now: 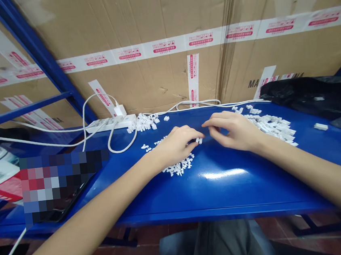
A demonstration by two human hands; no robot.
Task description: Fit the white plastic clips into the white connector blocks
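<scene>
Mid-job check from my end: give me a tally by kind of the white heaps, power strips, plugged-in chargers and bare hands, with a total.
Heaps of small white parts (by the power strip, under the left hand, by the right hand): 3
Power strip: 1
Plugged-in charger: 1
Bare hands: 2
Total: 7

Left forearm (pixel 111 198) and right forearm (pixel 304 160) converge from the near side; left hand (pixel 175 145) pinches, thumb toward index; right hand (pixel 236 132) curves loosely, pointing left.
</scene>
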